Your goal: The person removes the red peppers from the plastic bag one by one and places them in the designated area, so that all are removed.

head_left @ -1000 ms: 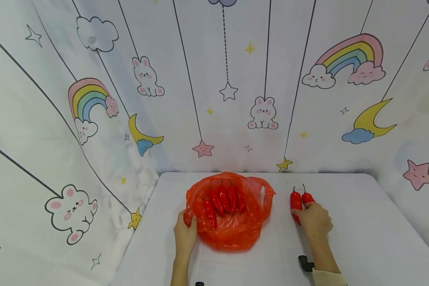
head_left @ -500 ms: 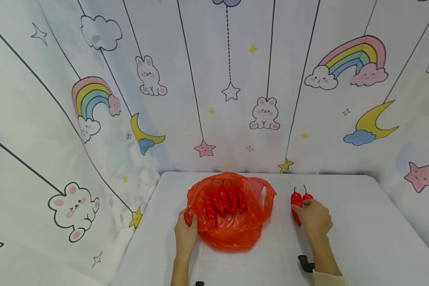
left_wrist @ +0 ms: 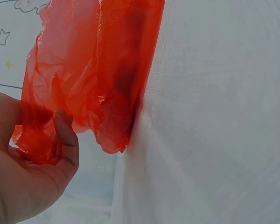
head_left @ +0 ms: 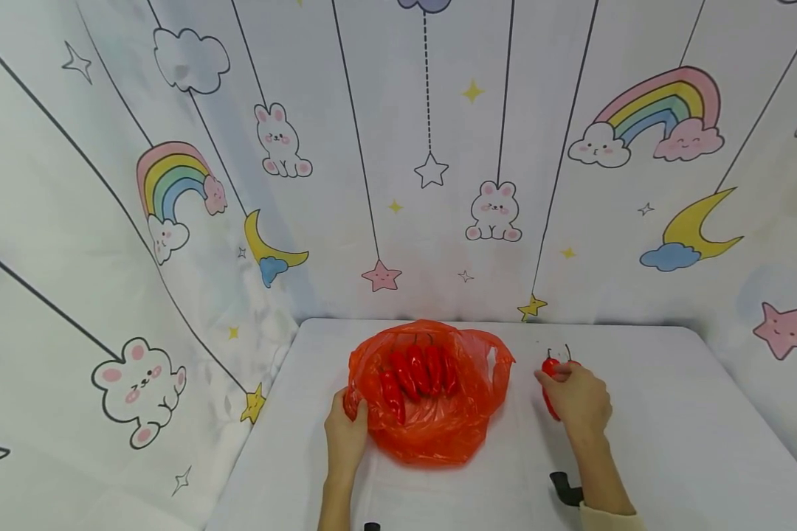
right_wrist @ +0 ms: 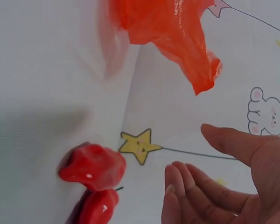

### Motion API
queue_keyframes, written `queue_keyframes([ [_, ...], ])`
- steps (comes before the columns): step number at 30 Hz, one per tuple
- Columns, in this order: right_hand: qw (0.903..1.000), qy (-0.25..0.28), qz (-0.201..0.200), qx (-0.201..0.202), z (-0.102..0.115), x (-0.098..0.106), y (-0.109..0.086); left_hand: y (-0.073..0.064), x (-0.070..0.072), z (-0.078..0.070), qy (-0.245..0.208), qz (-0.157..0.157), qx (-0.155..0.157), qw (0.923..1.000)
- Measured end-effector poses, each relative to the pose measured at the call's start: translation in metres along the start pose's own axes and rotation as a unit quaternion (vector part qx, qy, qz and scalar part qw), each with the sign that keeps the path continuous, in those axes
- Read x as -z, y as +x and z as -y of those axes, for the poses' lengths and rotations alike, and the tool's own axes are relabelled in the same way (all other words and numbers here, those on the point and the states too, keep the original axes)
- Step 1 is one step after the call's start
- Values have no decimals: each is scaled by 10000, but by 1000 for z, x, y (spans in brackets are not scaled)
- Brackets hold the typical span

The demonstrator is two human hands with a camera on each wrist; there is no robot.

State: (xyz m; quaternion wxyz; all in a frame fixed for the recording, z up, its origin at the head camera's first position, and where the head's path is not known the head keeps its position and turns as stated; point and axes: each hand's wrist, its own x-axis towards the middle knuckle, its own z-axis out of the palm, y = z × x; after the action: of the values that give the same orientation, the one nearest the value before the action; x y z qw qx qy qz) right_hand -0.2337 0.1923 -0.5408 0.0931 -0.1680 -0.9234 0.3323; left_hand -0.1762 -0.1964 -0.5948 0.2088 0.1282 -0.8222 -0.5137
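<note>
A red plastic bag [head_left: 432,446] lies spread wide on the table, with several red chili peppers [head_left: 417,369] inside it. My left hand [head_left: 345,435] grips a bunched edge at its left side; the left wrist view shows thumb and fingers curled round the crumpled film [left_wrist: 35,144]. To the right of the bag, two more red peppers lie side by side, stems pointing away: a left one [head_left: 550,366] and a right one [right_wrist: 98,205]. Over them hovers my right hand [head_left: 584,402], partly hiding both. In the right wrist view its thumb and fingers are apart, with nothing between them.
A white cloth covers the table [head_left: 691,428]. Behind and at the left hangs a white curtain [head_left: 332,147] with printed rabbits, rainbows and stars. A black curved piece [head_left: 564,490] sits at the right wrist.
My right hand has drawn off the right pepper and shifted slightly left and up, its fingers now above the two peppers. The left hand keeps its hold on the bag.
</note>
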Motion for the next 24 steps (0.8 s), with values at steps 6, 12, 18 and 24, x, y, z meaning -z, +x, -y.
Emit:
queue_keyframes([
  [6, 9991, 174, -173, 335, 20, 5, -8, 0, -1, 3, 14, -42, -12, 10000],
  [12, 9947, 541, -368, 797, 38, 5, -15, 1, 0, 2, -78, -39, 21, 10000],
  [18, 9909, 906, -143, 987, 55, 1, -23, 1, 0, 1, -16, -97, 45, 9999],
  [24, 9863, 1137, 147, 1187, 70, -6, -27, 0, 0, 0, -71, -69, 38, 9999],
])
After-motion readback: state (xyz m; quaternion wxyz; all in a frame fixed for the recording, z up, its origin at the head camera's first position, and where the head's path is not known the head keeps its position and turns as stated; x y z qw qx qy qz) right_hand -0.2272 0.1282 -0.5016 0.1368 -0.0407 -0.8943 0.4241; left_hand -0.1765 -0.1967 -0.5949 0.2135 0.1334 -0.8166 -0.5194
